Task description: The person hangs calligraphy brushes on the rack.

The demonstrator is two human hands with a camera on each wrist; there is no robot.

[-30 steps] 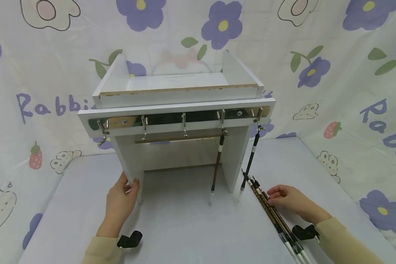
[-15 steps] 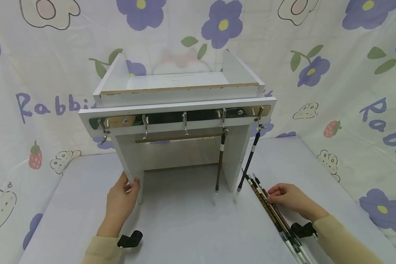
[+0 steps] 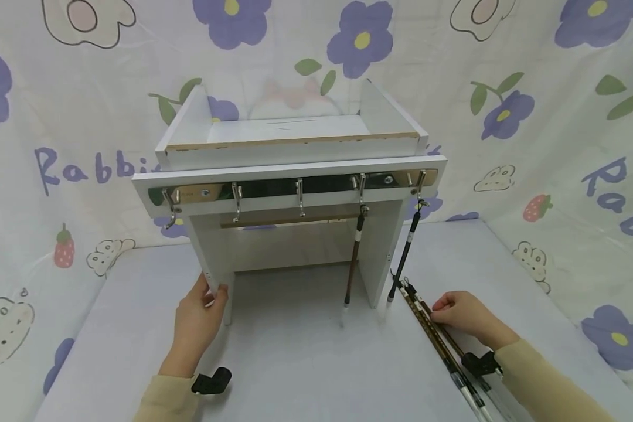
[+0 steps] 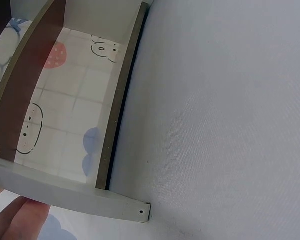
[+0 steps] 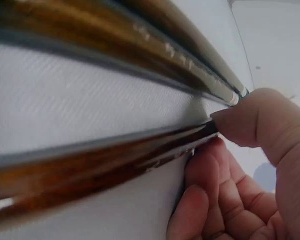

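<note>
A white wooden rack (image 3: 295, 157) stands on the table, with a metal hook strip (image 3: 322, 186) along its front. Two writing brushes hang from the right hooks: a brown brush (image 3: 353, 258) and a black brush (image 3: 405, 255). My left hand (image 3: 196, 325) grips the lower left side panel (image 4: 80, 195), thumb inside and fingers outside. At the right, my right hand (image 3: 466, 316) pinches a brown brush (image 5: 90, 175) between thumb and fingers. This brush lies at a slight angle beside a few other brushes (image 3: 432, 334), whose ends have clear caps.
A white cloth covers the table (image 3: 306, 369). Behind it hangs a patterned curtain (image 3: 575, 170). The three hooks (image 3: 300, 199) on the left and middle of the strip carry nothing. The rack's upper tray (image 3: 295, 126) has raised sides.
My right hand's pinched brush has shifted right, its lower end parting from the others. The hanging brushes swing slightly. My left hand keeps its grip; the view has shifted a little.
</note>
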